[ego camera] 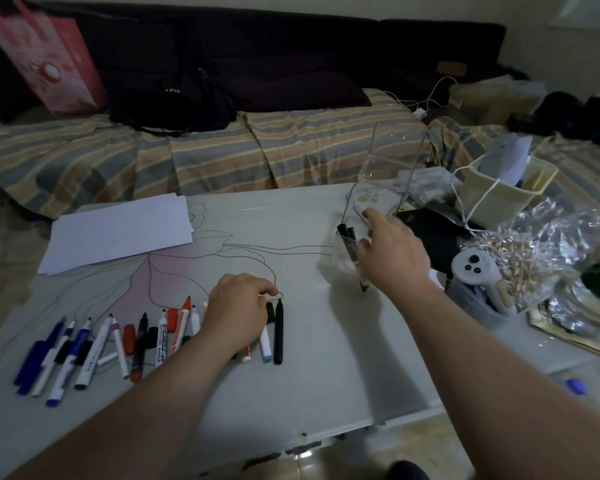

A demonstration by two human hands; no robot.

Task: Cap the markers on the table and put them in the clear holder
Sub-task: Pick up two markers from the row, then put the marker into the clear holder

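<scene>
Several markers (160, 336) and loose caps lie in a row on the white table (291, 375), at its left front. My left hand (238, 315) rests over the right end of the row, thumb and forefinger pinching a small black cap (270, 312). An uncapped black marker (278, 332) lies just right of that cap. The clear holder (342, 263) stands to the right with two black markers (347, 233) upright in it. My right hand (390, 252) hovers over the holder's right side, fingers relaxed and holding nothing.
White paper sheets (118, 230) lie at the table's back left. A tall clear container (388, 168), a cream bin (499, 192), a white controller (471, 268) and a crinkled plastic bag (548, 258) crowd the right side. A striped sofa (222, 150) runs behind.
</scene>
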